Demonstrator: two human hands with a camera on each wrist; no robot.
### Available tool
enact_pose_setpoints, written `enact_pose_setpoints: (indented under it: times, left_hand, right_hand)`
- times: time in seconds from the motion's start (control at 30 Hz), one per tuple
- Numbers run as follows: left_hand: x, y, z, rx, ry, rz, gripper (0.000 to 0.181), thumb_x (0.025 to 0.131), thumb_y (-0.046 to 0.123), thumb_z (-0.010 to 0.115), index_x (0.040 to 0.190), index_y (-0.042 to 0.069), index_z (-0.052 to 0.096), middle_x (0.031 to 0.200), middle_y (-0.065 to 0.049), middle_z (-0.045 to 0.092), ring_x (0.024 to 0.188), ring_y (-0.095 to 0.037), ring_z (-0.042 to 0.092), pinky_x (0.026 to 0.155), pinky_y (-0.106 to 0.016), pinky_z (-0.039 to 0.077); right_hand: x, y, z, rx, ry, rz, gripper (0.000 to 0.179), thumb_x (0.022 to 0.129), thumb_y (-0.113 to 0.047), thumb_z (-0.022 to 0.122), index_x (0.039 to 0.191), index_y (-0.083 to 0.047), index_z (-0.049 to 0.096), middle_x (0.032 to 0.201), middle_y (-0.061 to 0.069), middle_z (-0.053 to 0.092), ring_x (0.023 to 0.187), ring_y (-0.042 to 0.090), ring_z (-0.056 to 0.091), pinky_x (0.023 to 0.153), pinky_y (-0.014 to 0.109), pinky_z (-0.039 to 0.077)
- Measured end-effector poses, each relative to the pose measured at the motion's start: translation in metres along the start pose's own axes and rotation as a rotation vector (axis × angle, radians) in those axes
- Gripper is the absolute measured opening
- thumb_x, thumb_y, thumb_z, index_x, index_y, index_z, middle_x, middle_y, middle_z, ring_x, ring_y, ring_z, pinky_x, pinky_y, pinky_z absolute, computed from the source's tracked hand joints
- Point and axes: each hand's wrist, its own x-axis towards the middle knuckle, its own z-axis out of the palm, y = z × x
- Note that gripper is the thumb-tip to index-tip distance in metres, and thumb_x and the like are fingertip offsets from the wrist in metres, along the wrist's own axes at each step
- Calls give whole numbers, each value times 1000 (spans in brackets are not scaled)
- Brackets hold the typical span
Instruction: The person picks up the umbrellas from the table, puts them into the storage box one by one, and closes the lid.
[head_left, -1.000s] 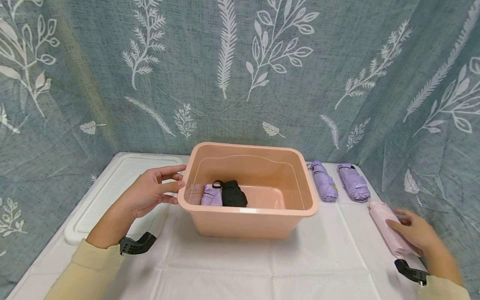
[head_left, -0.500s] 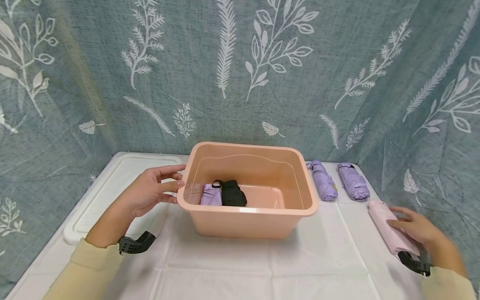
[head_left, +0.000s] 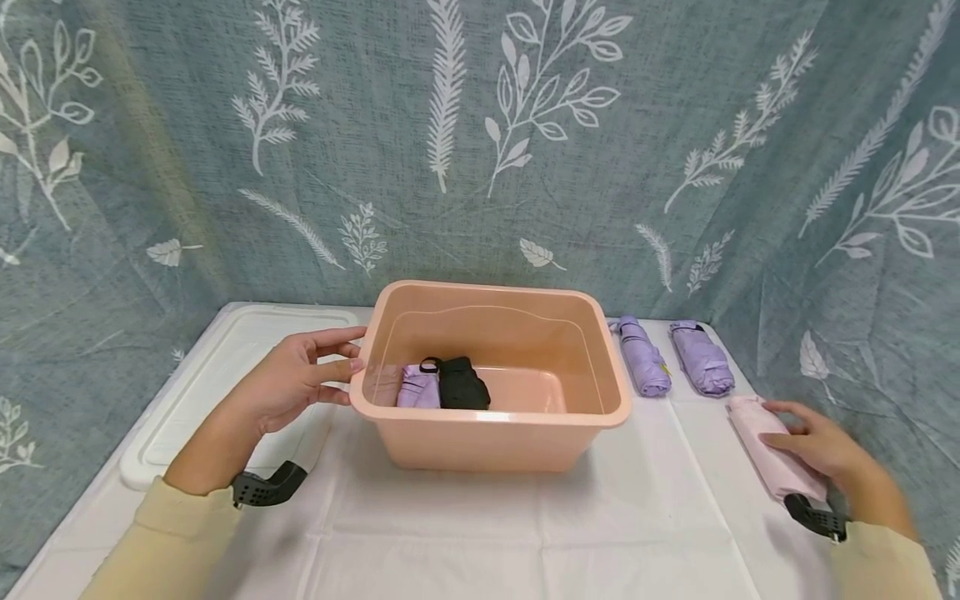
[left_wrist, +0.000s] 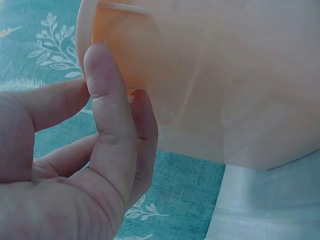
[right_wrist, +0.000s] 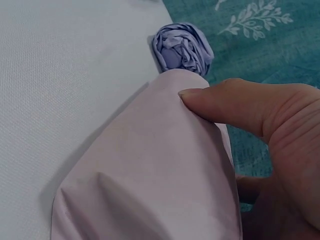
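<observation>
In the head view, my left hand holds the left rim of a peach plastic bin, with thumb and fingers at the edge. The left wrist view shows the thumb against the bin's rim. Inside the bin lie a lilac bundle and a black one with a loop. At the right, my right hand grips a pale pink folded umbrella lying on the table. Its thumb presses the fabric's top in the right wrist view; the other fingers are mostly hidden behind the umbrella.
Two lilac folded umbrellas, a slim one and a wider one, lie right of the bin near the back edge. A white lid lies flat under the left forearm. A patterned curtain surrounds the white-covered table.
My right hand has moved slightly forward along the pink umbrella and settled its grip. The left hand stays on the bin's rim. The head view has shifted a little.
</observation>
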Motion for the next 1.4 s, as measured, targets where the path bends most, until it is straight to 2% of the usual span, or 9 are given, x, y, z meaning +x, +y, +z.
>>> enact_pose_setpoints:
  times: [0.1, 0.17, 0.43, 0.63, 0.77, 0.83, 0.93, 1.13, 1.4]
  left_hand:
    - [0, 0, 0, 3, 1, -1, 69, 99, 8, 67, 158, -2, 33, 112, -1, 56, 83, -11, 70, 72, -32, 64]
    - [0, 1, 0, 4, 2, -1, 69, 99, 8, 67, 158, -2, 34, 111, -1, 56, 83, -11, 70, 72, -32, 64]
    - [1, 1, 0, 9, 3, -1, 68, 99, 8, 67, 158, -3, 33, 111, 0, 56, 83, -11, 70, 72, -31, 64]
    - [1, 1, 1, 4, 3, -1, 68, 99, 7, 67, 158, -3, 34, 111, -1, 56, 82, -11, 69, 71, -31, 64]
    - [1, 2, 1, 6, 3, -3, 68, 99, 8, 68, 157, -3, 35, 111, -1, 56, 82, -11, 69, 71, -31, 64]
    - [1, 2, 1, 5, 3, -4, 68, 99, 8, 68, 157, -3, 35, 111, -1, 57, 83, -11, 70, 72, -31, 64]
    - [1, 1, 0, 3, 1, -4, 68, 99, 8, 67, 158, -3, 34, 111, 0, 57, 83, -11, 70, 72, -32, 64]
    - [1, 0, 0, 10, 1, -11, 69, 99, 8, 67, 158, -2, 33, 111, 0, 56, 82, -11, 69, 71, -31, 64]
    - [1, 1, -1, 6, -7, -11, 70, 99, 8, 67, 159, -2, 32, 111, 0, 57, 82, -15, 71, 70, -29, 63]
  right_hand:
    - [1, 0, 2, 20, 0, -16, 81, 99, -34, 70, 157, 0, 24, 104, 20, 64, 77, 23, 62, 65, 37, 56]
    - [1, -1, 3, 33, 0, -29, 80, 98, -32, 71, 155, -1, 26, 104, 19, 64, 77, 23, 63, 65, 37, 57]
    - [2, -2, 5, 39, -23, -81, 67, 98, -29, 72, 149, -3, 37, 123, 33, 56, 89, 23, 61, 71, 34, 57]
    - [3, -4, 7, -61, 11, -141, 64, 97, -30, 73, 146, 3, 47, 142, 39, 41, 114, 40, 52, 78, 28, 53]
    - [3, -6, 10, -52, 28, -141, 69, 95, -29, 75, 147, 6, 46, 154, 41, 29, 132, 55, 39, 97, 51, 51]
    - [2, -7, 11, -45, 28, -138, 72, 94, -29, 76, 148, 7, 45, 158, 41, 22, 140, 60, 28, 104, 67, 42]
    - [1, -8, 13, -43, 36, -142, 76, 92, -30, 78, 149, 8, 44, 159, 42, 20, 142, 63, 21, 106, 77, 32]
    - [4, -6, 16, -70, 78, -208, 73, 88, -24, 82, 144, 10, 49, 155, 43, 27, 141, 65, 22, 106, 79, 28]
    - [2, -5, 22, -94, 126, -213, 75, 88, -30, 82, 145, 7, 51, 154, 42, 29, 138, 62, 29, 101, 73, 39]
